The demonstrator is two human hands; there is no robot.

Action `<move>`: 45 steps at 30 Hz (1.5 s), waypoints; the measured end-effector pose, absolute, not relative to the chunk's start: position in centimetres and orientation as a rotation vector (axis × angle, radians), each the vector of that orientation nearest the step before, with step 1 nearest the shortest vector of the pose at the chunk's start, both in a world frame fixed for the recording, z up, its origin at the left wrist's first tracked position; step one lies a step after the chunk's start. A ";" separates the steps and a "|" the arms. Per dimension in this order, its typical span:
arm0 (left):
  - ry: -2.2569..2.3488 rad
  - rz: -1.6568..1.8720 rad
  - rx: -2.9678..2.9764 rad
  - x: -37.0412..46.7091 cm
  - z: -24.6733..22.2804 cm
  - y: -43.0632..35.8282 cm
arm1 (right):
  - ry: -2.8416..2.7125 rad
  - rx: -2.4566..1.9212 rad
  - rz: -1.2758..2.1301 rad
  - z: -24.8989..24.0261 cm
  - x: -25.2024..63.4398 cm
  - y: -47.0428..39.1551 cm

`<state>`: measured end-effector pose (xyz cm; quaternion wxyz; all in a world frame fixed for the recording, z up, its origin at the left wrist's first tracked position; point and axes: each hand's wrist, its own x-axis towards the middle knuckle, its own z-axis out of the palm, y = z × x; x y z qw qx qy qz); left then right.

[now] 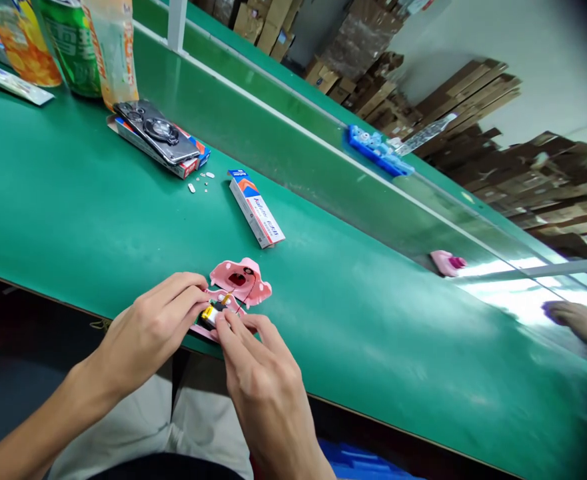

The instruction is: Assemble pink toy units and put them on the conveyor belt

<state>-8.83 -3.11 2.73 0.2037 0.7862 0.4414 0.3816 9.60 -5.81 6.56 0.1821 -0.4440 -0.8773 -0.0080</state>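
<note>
Near the table's front edge lies an opened pink plastic toy. Its upper shell point(246, 283) rests with the inside up, a dark round part and thin wires in it. The other pink half, with a small battery point(210, 314) wrapped partly in yellow, is between my hands. My left hand point(156, 323) pinches this half's left edge with bent fingers. From the right, my right hand point(263, 373) presses its fingertips on the battery and the half's right side. My fingers hide part of the inside.
A white box point(256, 210) lies beyond the toy on the green table point(98, 193). Further left are a phone point(160, 130), small white bits, a green can point(73, 47) and bottles. At the right are a pink piece point(446, 263) and another person's hand point(576, 320).
</note>
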 end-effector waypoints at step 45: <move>0.856 1.475 1.302 -9.1 3.3 -4.3 | -2.463 -1.115 0.746 19.1 8.3 2.8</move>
